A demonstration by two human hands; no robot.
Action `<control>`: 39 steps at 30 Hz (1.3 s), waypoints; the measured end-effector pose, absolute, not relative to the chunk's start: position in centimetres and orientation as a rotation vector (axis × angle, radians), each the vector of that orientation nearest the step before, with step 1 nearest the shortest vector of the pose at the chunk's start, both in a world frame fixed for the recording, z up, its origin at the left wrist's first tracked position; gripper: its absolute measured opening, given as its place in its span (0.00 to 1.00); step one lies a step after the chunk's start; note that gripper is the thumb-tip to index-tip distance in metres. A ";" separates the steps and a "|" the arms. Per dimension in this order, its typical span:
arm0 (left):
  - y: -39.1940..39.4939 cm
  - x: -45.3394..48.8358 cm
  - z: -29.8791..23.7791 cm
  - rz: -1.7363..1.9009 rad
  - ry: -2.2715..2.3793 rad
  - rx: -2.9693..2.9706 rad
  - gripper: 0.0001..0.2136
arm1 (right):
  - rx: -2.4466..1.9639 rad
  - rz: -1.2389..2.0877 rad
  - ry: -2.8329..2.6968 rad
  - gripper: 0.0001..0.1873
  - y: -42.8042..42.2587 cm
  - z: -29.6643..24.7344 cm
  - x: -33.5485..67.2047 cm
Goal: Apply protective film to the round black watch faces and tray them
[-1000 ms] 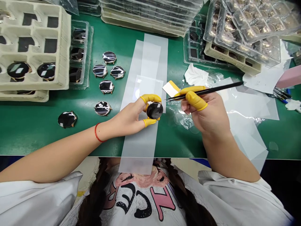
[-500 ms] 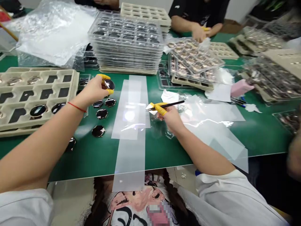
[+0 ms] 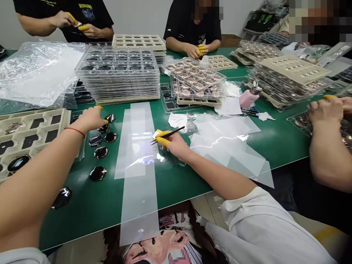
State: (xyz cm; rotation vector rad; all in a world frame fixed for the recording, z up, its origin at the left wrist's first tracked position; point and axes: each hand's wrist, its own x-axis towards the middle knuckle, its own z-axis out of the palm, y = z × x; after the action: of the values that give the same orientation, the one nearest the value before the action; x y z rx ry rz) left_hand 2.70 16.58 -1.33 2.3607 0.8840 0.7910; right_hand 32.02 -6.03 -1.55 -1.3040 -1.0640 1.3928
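My left hand [image 3: 92, 119], with yellow finger cots, reaches over the green table at the left. Its thumb and forefinger are apart beside a dark round lens [image 3: 110, 118] that lies on the table. More dark lenses lie loosely below it, one of them at the front left [image 3: 62, 198]. My right hand [image 3: 174, 145], also in yellow finger cots, is closed around black tweezers [image 3: 176, 130], tips pointing left. A small white piece [image 3: 156, 134] sits at its fingertips. Beneath the tweezer tips lie translucent film strips [image 3: 140, 198], one overhanging the table edge.
A beige compartment tray [image 3: 62, 126] with lenses stands at the left. Clear trays [image 3: 118, 84] are stacked behind. Film sheets [image 3: 231, 143], a white cloth [image 3: 178, 121] and a pink bottle [image 3: 249, 96] lie or stand right. Co-workers' hands [image 3: 326, 110] are at the right edge and across the table.
My left hand has let go of the dark lens and drawn back slightly to the left. My right hand still holds the tweezers. The view has shifted, showing more of the co-workers.
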 end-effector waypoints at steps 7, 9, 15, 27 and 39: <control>1.1 5.0 1.0 0.178 1.334 2.413 0.23 | -1.279 1.363 -1.089 0.22 -6.0 -2.9 31.8; -3.1 6.0 0.1 0.235 1.189 2.386 0.23 | -1.358 1.177 -1.140 0.26 -5.6 -1.9 32.8; -9.0 8.3 -4.0 0.331 0.657 2.380 0.15 | -1.697 0.177 -1.308 0.07 1.6 6.1 43.8; -7.9 8.5 -5.2 0.477 0.582 2.344 0.12 | -2.422 0.124 -1.338 0.05 13.9 6.4 52.7; -7.8 8.0 -5.7 0.543 0.599 2.344 0.13 | -1.656 -0.573 -1.591 0.17 4.3 4.1 50.2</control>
State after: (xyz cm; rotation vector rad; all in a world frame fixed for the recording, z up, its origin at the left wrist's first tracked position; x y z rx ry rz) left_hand 8.04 -7.81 -5.67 2.3443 0.5994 0.5433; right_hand 50.22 4.34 4.08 -1.6555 -1.5910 -0.5728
